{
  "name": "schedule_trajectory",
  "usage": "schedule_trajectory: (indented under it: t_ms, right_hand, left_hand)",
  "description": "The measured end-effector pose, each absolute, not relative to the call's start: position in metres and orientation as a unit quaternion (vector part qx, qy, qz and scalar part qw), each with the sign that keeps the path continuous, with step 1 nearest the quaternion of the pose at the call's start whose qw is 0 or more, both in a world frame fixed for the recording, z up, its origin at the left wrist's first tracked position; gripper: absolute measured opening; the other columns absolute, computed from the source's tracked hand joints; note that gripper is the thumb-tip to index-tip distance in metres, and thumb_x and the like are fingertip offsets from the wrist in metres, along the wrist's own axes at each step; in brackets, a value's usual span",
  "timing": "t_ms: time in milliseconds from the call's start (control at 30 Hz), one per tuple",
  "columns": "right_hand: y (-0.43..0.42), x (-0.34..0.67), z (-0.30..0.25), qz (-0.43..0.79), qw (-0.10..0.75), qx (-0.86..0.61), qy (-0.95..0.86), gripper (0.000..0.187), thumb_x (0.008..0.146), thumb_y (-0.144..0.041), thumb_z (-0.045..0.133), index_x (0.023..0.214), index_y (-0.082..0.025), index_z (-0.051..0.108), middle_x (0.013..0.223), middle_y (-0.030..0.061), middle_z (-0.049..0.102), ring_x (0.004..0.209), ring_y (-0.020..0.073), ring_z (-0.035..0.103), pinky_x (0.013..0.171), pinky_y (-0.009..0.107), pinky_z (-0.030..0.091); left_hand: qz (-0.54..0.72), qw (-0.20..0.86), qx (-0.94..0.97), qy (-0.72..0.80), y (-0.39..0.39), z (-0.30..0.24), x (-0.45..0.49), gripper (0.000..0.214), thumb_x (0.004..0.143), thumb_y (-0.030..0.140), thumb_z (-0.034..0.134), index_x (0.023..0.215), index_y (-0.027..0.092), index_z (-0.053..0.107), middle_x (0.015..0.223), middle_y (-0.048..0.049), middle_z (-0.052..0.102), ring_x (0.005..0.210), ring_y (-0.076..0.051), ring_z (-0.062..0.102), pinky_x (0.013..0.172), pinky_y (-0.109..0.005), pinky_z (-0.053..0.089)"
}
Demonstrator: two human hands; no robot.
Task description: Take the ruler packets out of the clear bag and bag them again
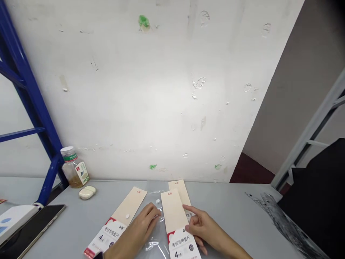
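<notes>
My left hand has its fingers curled, the tips over a clear plastic pouch with a white snap button. Whether they pinch its film I cannot tell. My right hand touches the right edge of a ruler-set packet, its index finger stretched out and its thumb apart. That packet has a cream upper part and a red-and-white printed lower part. Partly behind it is another packet. To the left, a third packet lies slanted, its lower part partly covered by my left forearm.
At the back left stand a jar with brown contents and a cream oval case. A tablet-like dark slab and a white box lie at left. Crumpled clear plastic and a black object are at right. A wall rises behind.
</notes>
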State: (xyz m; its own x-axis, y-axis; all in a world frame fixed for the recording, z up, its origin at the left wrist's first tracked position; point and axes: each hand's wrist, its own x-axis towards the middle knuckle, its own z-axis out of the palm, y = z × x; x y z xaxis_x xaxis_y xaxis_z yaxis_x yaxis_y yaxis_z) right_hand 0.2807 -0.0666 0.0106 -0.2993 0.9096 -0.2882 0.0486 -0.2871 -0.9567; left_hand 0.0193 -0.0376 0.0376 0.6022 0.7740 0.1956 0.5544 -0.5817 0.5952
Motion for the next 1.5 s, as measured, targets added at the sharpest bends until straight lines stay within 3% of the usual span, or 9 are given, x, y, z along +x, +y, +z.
schedule_trajectory:
  t_ms: [233,567,867,1000,1200,1300,1367,1433,1500]
  right_hand:
    - [-0.067,0.284,0.014,0.635,0.327,-0.49,-0.499,0.084,0.072,-0.04,0.07,0.143,-0.011,0.036,0.047,-0.0127,0.052,0.029,0.0089,0.045,0.032,0.022,0.038]
    - [-0.069,0.27,0.008,0.621,0.35,-0.486,-0.506,0.073,0.072,-0.048,0.072,0.132,-0.014,0.047,0.061,-0.0071,0.061,0.036,0.0112,0.056,0.033,0.021,0.043]
    - [-0.078,0.249,-0.001,0.639,0.341,-0.462,-0.512,0.067,0.076,-0.047,0.068,0.135,-0.019,0.05,0.08,-0.0025,0.061,0.051,0.0156,0.068,0.046,0.027,0.056]
    - [-0.08,0.242,0.001,0.634,0.347,-0.463,-0.513,0.067,0.074,-0.05,0.07,0.132,-0.02,0.052,0.082,-0.0022,0.061,0.05,0.0144,0.067,0.045,0.026,0.055]
    - [-0.074,0.253,0.004,0.633,0.406,-0.443,-0.489,0.067,0.072,-0.048,0.073,0.129,-0.02,0.051,0.072,-0.0057,0.059,0.046,0.0111,0.061,0.045,0.025,0.05]
    - [-0.07,0.263,0.007,0.628,0.434,-0.428,-0.484,0.062,0.072,-0.044,0.075,0.125,-0.02,0.052,0.069,-0.0071,0.058,0.048,0.0095,0.058,0.046,0.023,0.046]
    - [-0.067,0.267,0.008,0.631,0.435,-0.428,-0.478,0.061,0.073,-0.043,0.075,0.124,-0.021,0.052,0.068,-0.0074,0.059,0.047,0.0088,0.057,0.047,0.023,0.045]
    - [-0.066,0.267,0.009,0.635,0.433,-0.43,-0.474,0.059,0.072,-0.042,0.076,0.121,-0.02,0.052,0.067,-0.0072,0.06,0.047,0.0087,0.057,0.048,0.023,0.045]
    - [-0.067,0.266,0.009,0.639,0.431,-0.428,-0.473,0.056,0.071,-0.043,0.077,0.116,-0.02,0.055,0.067,-0.0068,0.06,0.047,0.0091,0.058,0.047,0.023,0.045]
  left_hand:
    - [0.246,0.24,0.843,0.413,-0.039,0.04,0.021,0.028,0.103,0.03,0.029,0.112,0.029,0.056,0.107,-0.0026,0.059,0.096,-0.019,0.06,0.086,-0.033,0.05]
    - [0.179,0.266,0.868,0.379,-0.045,0.042,0.024,0.025,0.102,0.031,0.032,0.109,0.029,0.056,0.109,-0.0021,0.058,0.098,-0.018,0.061,0.089,-0.032,0.05]
    - [0.173,0.238,0.879,0.376,-0.045,0.031,0.031,0.023,0.1,0.02,0.034,0.098,0.026,0.056,0.1,-0.0006,0.056,0.086,-0.015,0.061,0.08,-0.027,0.05]
    - [0.165,0.23,0.884,0.373,-0.047,0.031,0.032,0.024,0.1,0.021,0.033,0.098,0.026,0.057,0.1,-0.0009,0.055,0.081,-0.014,0.06,0.077,-0.026,0.05]
    - [0.248,0.197,0.868,0.382,-0.039,0.034,0.023,0.02,0.097,0.028,0.044,0.112,0.028,0.057,0.114,-0.0051,0.057,0.107,-0.023,0.055,0.092,-0.037,0.047]
    - [0.3,0.246,0.809,0.442,-0.029,0.026,0.017,0.023,0.093,0.033,0.049,0.114,0.028,0.055,0.126,-0.0072,0.051,0.109,-0.025,0.055,0.089,-0.038,0.048]
    - [0.318,0.331,0.751,0.474,-0.024,0.021,0.014,0.026,0.09,0.036,0.051,0.114,0.026,0.053,0.118,-0.0075,0.055,0.095,-0.022,0.061,0.081,-0.036,0.049]
    - [0.32,0.432,0.694,0.478,-0.022,0.017,0.013,0.028,0.087,0.038,0.053,0.112,0.024,0.05,0.09,-0.0023,0.062,0.077,-0.02,0.062,0.074,-0.033,0.047]
    - [0.318,0.509,0.654,0.461,-0.022,0.017,0.014,0.029,0.084,0.038,0.056,0.108,0.023,0.048,0.066,0.0047,0.057,0.066,-0.018,0.06,0.07,-0.031,0.044]
